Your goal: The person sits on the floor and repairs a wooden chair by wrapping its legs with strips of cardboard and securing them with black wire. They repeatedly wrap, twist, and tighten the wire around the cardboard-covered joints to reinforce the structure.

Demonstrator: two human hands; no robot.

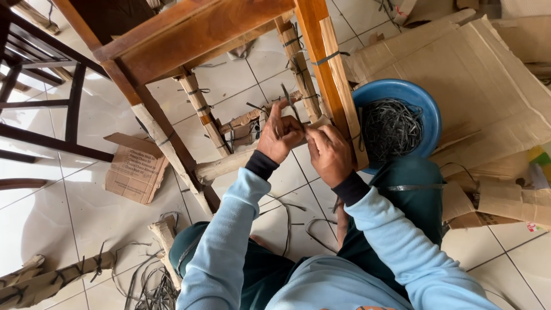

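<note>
White tiled floor [51,212], littered with cardboard scraps and dark strap offcuts. Person sits on it, light blue sleeves, legs under an upturned wooden chair frame [195,34] filling upper centre of frame.

Left hand [279,136]: fingers curled shut, pinching a thin dark strap [288,99] that sticks up above the knuckles. Right hand [328,154]: also closed, fingertips meeting the left hand at the same spot, just beside a cardboard-wrapped rail [229,165] of the chair. Can't tell whether the right hand grips the strap or the cardboard wrap. Hands touch each other, centre of frame.

Chair legs and rungs are wrapped in cardboard strips tied with dark straps. Blue plastic basin [427,115] of strap coils sits right of the hands, close against the chair leg. Flattened cardboard sheets [488,80] cover upper right. Folded cardboard piece [135,169] at left centre. Dark chair frame [40,103] at upper left.

Open floor mostly lower left; right side crowded.
</note>
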